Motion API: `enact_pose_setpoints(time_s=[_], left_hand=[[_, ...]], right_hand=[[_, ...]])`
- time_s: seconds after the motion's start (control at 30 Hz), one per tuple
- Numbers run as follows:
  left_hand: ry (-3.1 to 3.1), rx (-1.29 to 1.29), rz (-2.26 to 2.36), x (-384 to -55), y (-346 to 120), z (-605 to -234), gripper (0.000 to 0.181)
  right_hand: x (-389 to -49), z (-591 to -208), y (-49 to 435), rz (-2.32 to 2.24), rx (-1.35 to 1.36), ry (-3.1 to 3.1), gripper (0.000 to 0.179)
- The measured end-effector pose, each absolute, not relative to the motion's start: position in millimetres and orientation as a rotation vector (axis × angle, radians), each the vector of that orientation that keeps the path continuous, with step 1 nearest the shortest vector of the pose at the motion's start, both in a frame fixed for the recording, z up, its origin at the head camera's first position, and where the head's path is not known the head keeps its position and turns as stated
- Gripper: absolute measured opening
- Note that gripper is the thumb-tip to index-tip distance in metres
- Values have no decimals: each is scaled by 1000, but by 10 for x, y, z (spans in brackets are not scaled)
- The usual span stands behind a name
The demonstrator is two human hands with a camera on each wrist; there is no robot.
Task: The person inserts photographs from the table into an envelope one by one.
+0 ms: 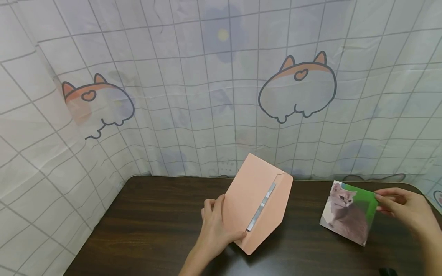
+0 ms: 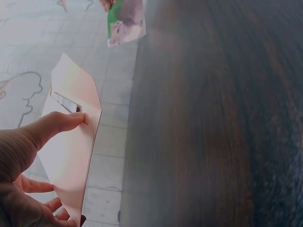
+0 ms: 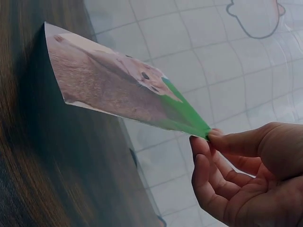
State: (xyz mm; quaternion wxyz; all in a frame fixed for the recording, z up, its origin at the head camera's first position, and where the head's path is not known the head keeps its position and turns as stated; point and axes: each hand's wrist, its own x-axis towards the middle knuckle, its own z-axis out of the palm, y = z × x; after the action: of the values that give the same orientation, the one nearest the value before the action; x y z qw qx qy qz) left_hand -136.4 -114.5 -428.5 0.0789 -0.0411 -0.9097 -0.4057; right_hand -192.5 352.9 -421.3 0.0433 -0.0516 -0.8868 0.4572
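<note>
My left hand [image 1: 215, 226] grips a pink envelope [image 1: 241, 191] by its lower left side, thumb across the front and fingers behind. The envelope is tilted above the dark table with its flap [image 1: 272, 207] open to the right. Along the opening shows a narrow grey-white strip [image 1: 261, 207], its lower end beside the thumb [image 2: 71, 121]. On the right, my right hand [image 1: 409, 211] pinches a photo card [image 1: 348, 214] of a cat against green at its right edge, between thumb and fingertips. The card [image 3: 109, 80] slants away from that hand, apart from the envelope.
A dark wood-grain table [image 1: 148, 222] lies under both hands, its far edge meeting a white grid-patterned curtain [image 1: 193, 96] with cartoon animals. A small black object [image 1: 388, 271] is cut off at the bottom right of the head view.
</note>
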Motion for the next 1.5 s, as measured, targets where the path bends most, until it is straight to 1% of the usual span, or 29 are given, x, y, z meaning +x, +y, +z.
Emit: enact_pose_setpoints(time_s=[0.37, 0.73, 0.93, 1.17, 1.3, 1.5], left_hand=[[-2719, -106, -1172, -1375, -1147, -4290, 107], [-2712, -108, -1126, -1379, -1160, -4297, 107], [-2710, -85, -1128, -1385, -1166, -4300, 109], [-2705, -84, -1111, -1391, -1174, -4310, 108], [-2698, -84, -1106, -1395, -1181, -4313, 107], [-2687, -75, -1103, -1404, -1191, -4320, 108]], right_hand=[[-1898, -4159, 3429, 1437, -100, -2696, 40], [-1914, -4114, 3359, 1510, -70, -2694, 41], [-1904, -4076, 3299, 1561, -46, -2686, 33], [-1910, -4064, 3240, 1571, -33, -2701, 39], [-1906, -4060, 3210, 1598, -8, -2684, 34], [-1900, -4042, 3171, 1657, 26, -2647, 18]])
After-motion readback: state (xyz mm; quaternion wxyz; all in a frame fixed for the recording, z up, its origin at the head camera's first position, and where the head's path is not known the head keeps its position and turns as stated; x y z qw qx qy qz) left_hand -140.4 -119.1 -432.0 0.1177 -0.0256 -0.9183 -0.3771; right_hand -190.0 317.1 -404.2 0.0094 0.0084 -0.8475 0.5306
